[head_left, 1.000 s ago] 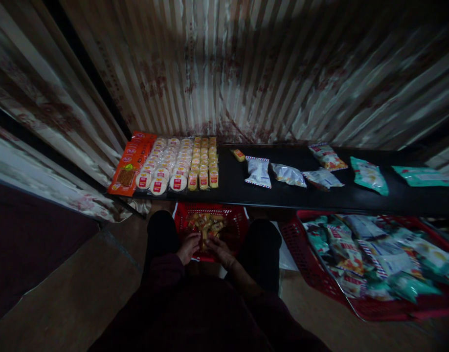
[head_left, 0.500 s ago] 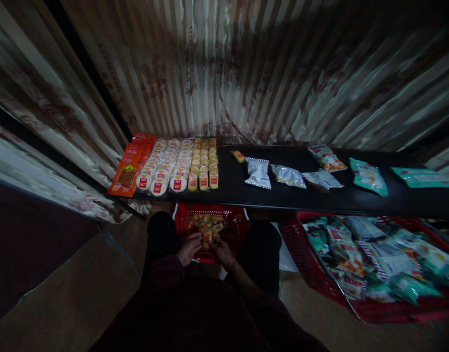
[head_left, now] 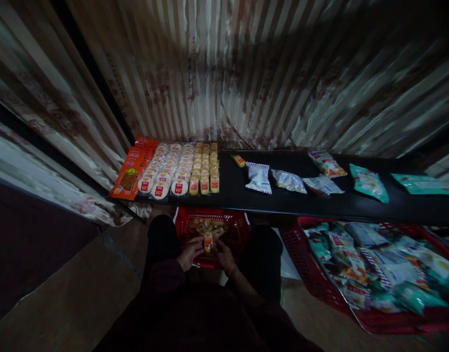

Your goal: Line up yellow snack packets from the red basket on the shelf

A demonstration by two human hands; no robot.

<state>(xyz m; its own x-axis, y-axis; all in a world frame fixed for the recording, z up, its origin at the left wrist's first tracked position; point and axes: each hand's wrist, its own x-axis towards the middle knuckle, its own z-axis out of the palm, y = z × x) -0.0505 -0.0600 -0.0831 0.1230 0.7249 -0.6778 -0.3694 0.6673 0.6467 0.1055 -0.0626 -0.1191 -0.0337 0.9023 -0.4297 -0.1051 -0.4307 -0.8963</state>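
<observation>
hands meet over the small red basket [head_left: 210,230] that sits on the floor between the person's knees. left hand [head_left: 190,253] and right hand [head_left: 223,254] each close fingertips on one small yellow snack packet [head_left: 208,241], which is raised just above the basket's loose packets [head_left: 206,226]. each grip is pinching it, the left from its left edge, the right from its right edge; the light is too dim to tell which one carries the weight. the packet's long axis runs away from the body, toward the black bench [head_left: 283,195] directly ahead. up on that bench, the rows of yellow packets [head_left: 204,168] lie ahead and a little left of the hands, beside round white packets [head_left: 168,168] and an orange pack [head_left: 132,166]. both hands are about equally near those rows. a larger red basket of bags [head_left: 371,269] sits off to the right.
</observation>
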